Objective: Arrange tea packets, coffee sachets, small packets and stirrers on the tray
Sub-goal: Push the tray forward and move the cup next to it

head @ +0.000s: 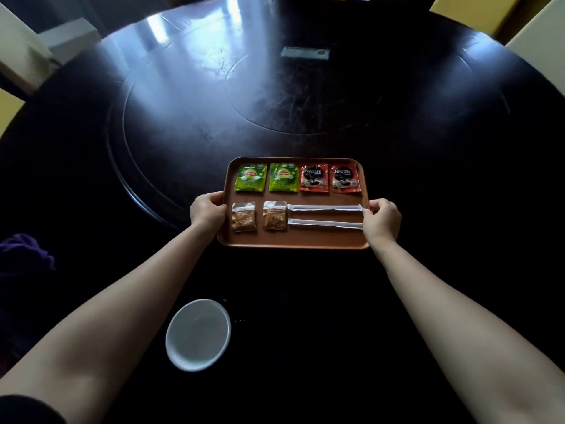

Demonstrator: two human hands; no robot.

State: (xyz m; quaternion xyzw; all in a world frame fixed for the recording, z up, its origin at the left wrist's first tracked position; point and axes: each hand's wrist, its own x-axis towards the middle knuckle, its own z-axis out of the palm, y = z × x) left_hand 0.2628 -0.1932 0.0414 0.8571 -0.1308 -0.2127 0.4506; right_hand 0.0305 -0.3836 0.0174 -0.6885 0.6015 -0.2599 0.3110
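- The table (305, 96) is dark, glossy polished wood with fine scratches showing in the glare.
- The tray (293, 240) looks like smooth, matt brown plastic.
- The tea packets (250, 178) and coffee sachets (314, 178) are shiny printed foil.
- The stirrers (324, 207) sit in white paper sleeves.
- The bowl (198, 334) is smooth, white and glazed.

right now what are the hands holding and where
Both hold the tray: left hand on its left rim, right hand on its right rim.

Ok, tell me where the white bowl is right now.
In the head view the white bowl sits on the dark table, near the person and off the tray, below and left of its near-left corner, between the forearms.
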